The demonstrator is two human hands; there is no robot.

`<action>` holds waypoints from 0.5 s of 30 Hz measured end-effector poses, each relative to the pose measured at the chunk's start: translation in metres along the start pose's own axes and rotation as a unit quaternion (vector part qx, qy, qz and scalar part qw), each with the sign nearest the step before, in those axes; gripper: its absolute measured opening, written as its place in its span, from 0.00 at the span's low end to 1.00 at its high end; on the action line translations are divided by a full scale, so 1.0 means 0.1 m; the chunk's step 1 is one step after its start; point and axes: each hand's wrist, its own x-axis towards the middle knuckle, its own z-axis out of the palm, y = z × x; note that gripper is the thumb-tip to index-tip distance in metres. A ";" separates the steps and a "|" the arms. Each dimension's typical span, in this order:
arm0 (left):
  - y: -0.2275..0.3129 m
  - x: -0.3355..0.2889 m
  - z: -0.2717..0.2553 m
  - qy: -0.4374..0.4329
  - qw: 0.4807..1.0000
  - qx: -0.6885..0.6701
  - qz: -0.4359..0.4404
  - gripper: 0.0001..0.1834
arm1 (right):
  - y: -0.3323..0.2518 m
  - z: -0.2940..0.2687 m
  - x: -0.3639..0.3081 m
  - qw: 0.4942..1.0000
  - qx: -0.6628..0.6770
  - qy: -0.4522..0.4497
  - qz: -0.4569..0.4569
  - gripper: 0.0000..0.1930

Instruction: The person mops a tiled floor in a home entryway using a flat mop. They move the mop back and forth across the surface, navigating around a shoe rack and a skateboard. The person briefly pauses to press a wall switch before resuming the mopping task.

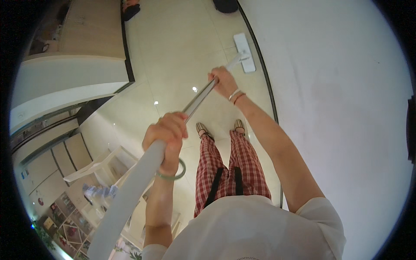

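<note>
A flat mop with a long pale handle runs from the lower left up to the upper middle. My left hand is wrapped round the thick upper part of the handle, a green bangle hanging at its wrist. Farther along, my right hand grips the thinner metal part of the pole; a white and a red band circle that wrist. Beyond it the white rectangular mop head lies on the tiled floor, close to the dark skirting on the right.
A white wall with dark skirting rises along the right. On the left stands a cabinet with a dark base. White furniture and shelves are at the lower left. A dark round object sits at the far edge.
</note>
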 end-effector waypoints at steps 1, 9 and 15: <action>-0.26 0.04 -0.06 -0.004 1.000 0.016 0.002 0.09 | 0.18 0.05 0.18 1.000 -0.006 0.007 0.008 0.03; -1.04 0.07 0.19 0.040 0.995 0.092 -0.023 0.13 | 0.80 0.28 0.35 0.986 -0.089 0.141 0.012 0.04; -0.91 -0.05 0.09 0.008 0.991 0.119 -0.053 0.16 | 0.79 0.34 0.16 0.993 0.031 0.110 -0.027 0.10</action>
